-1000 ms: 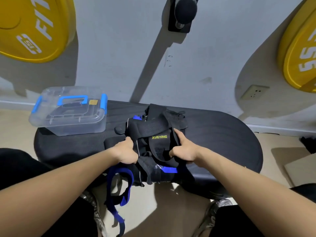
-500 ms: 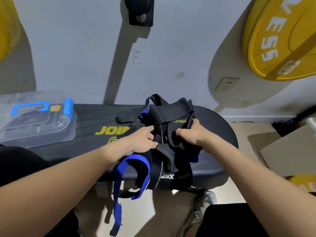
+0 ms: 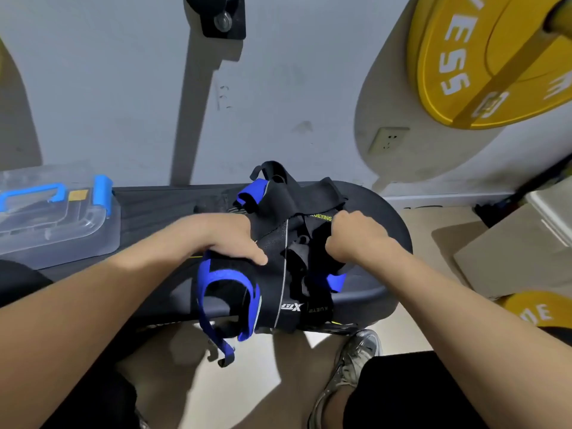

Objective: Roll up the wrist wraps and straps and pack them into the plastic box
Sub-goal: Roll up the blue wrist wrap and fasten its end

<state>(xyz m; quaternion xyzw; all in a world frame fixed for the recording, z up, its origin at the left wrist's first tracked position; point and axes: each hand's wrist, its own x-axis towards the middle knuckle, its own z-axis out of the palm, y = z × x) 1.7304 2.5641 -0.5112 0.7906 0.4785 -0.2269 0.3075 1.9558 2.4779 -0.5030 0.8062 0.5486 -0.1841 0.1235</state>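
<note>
Head view: my left hand (image 3: 223, 239) and right hand (image 3: 356, 239), apart, each grip the tangled wraps and straps (image 3: 288, 236) on the table (image 3: 161, 205), with loose ends hanging over its near edge. The plastic box (image 3: 62, 218) stands at the table's left end, lid on.

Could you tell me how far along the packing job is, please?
Hardly begun, it seems. Nothing looks rolled: the wraps and straps lie in one tangled pile on the bench. Left hand and right hand both grip it. Rolling and packing remain; the plastic box has its lid on.
</note>
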